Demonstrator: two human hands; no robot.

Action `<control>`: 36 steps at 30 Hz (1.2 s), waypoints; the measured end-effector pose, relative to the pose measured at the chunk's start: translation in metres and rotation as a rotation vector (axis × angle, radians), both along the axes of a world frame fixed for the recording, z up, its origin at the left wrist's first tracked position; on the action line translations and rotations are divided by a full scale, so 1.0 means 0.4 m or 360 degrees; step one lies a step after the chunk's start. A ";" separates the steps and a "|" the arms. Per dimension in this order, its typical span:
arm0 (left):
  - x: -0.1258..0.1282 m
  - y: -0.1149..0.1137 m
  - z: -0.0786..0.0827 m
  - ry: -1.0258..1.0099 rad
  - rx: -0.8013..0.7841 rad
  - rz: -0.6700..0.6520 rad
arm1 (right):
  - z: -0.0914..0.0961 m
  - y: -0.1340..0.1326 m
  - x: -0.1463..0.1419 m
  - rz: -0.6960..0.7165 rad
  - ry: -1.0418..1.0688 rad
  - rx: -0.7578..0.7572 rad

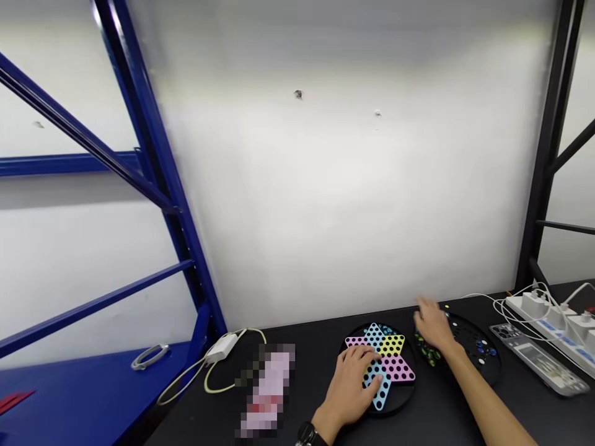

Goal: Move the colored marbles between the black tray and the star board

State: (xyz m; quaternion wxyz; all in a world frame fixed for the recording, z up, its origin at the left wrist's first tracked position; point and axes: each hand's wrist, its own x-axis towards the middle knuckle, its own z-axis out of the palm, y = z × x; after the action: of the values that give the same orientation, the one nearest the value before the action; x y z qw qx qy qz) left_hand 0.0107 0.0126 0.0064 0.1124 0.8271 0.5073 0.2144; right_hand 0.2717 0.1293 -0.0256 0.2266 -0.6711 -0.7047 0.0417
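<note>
- The left hand (349, 384) is resting palm-down on the star-shaped Chinese checkers board (395, 367), its thumb and fingers standing apart and touching the perforated surface rather than closing around it.
- The board is lying on the black table (316, 356), its points showing pink, yellow and light blue, all dotted with dark holes; a round black base (404, 401) is showing beneath and around it.
- The right hand (433, 323) is hovering or reaching at the left part of a round black tray (468, 339), just right of the board; its fingers are blurring, so I cannot tell whether they are pinching anything.
- Small glossy green pieces (430, 356) are clustering beside and below that hand, while blue pieces (489, 350) are lying at the tray's right side.
- A dark wristwatch (310, 433) is circling the left wrist.
- A clear plastic case (539, 359) is lying right of the tray, and beyond it a white power strip (555, 337) is carrying plugs and tangling white cables.
- Left of the board, a pixelated pink item (269, 390) is lying near a white adapter (222, 348) with a looping cord.
- A blue metal frame (179, 192) is standing at the left.
</note>
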 end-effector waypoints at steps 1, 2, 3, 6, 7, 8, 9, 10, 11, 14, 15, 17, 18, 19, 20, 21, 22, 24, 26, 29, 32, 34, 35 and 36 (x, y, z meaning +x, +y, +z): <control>0.000 0.000 0.000 -0.0010 -0.0010 0.0000 | -0.011 0.007 0.046 -0.0159 -0.0043 0.0020; 0.001 0.000 0.001 -0.0019 -0.0017 -0.0002 | -0.024 0.013 0.089 -0.0266 -0.0090 -0.0024; 0.001 -0.001 0.001 -0.0026 -0.0020 -0.0005 | -0.039 0.019 0.129 -0.0297 -0.0121 -0.0072; 0.002 0.000 -0.001 -0.0026 -0.0010 -0.0011 | -0.081 0.033 0.208 -0.0225 -0.0095 -0.0148; 0.002 0.001 -0.002 -0.0021 -0.0006 -0.0009 | -0.090 0.037 0.219 -0.0189 -0.0074 -0.0137; 0.001 0.002 -0.003 -0.0014 -0.0004 -0.0007 | -0.096 0.040 0.224 -0.0166 -0.0049 -0.0110; 0.001 0.002 -0.004 -0.0006 -0.0002 -0.0006 | -0.099 0.043 0.225 -0.0160 -0.0020 -0.0076; 0.000 0.003 -0.005 0.0002 0.0000 -0.0005 | -0.099 0.045 0.224 -0.0165 0.0010 -0.0049; 0.000 0.004 -0.005 0.0012 0.0006 -0.0004 | -0.096 0.046 0.221 -0.0177 0.0039 -0.0035; 0.001 0.005 -0.007 0.0045 0.0038 -0.0006 | -0.086 0.043 0.217 -0.0209 0.0101 -0.0055; 0.001 0.006 -0.007 0.0053 0.0045 -0.0007 | -0.083 0.042 0.217 -0.0212 0.0113 -0.0061; 0.002 0.007 -0.008 0.0056 0.0038 -0.0007 | -0.080 0.038 0.218 -0.0213 0.0149 -0.0054; 0.003 0.008 -0.009 0.0050 0.0033 -0.0007 | -0.080 0.036 0.219 -0.0213 0.0170 -0.0047; 0.003 0.008 -0.010 0.0043 0.0032 -0.0009 | -0.080 0.034 0.219 -0.0215 0.0201 -0.0037; 0.002 0.009 -0.011 0.0034 0.0038 -0.0014 | -0.081 0.032 0.218 -0.0220 0.0251 -0.0021; 0.002 0.009 -0.012 0.0024 0.0047 -0.0023 | -0.082 0.030 0.217 -0.0226 0.0317 0.0000; 0.002 0.009 -0.013 0.0015 0.0052 -0.0032 | -0.082 0.029 0.215 -0.0234 0.0394 0.0022; 0.002 0.009 -0.012 -0.0007 0.0038 -0.0038 | -0.081 0.028 0.212 -0.0246 0.0567 0.0065; 0.003 0.007 -0.010 -0.0021 0.0012 -0.0033 | -0.074 0.029 0.208 -0.0257 0.0737 0.0103; 0.004 0.006 -0.006 -0.0014 0.0001 -0.0017 | -0.056 0.036 0.203 -0.0290 0.1033 0.0178; 0.005 0.008 -0.006 0.0023 0.0033 -0.0010 | -0.037 0.041 0.193 -0.0285 0.1327 0.0232; 0.005 0.009 -0.007 0.0039 0.0061 -0.0013 | -0.029 0.039 0.183 -0.0259 0.1440 0.0228; 0.004 0.010 -0.007 0.0039 0.0066 -0.0019 | -0.027 0.037 0.178 -0.0256 0.1464 0.0220; 0.004 0.010 -0.008 0.0035 0.0065 -0.0023 | -0.026 0.034 0.172 -0.0255 0.1459 0.0204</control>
State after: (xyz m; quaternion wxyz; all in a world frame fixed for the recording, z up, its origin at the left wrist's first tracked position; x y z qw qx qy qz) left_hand 0.0123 0.0166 0.0033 0.0916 0.8350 0.4982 0.2149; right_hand 0.3406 0.1427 -0.0360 0.5580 -0.6205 -0.4790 0.2725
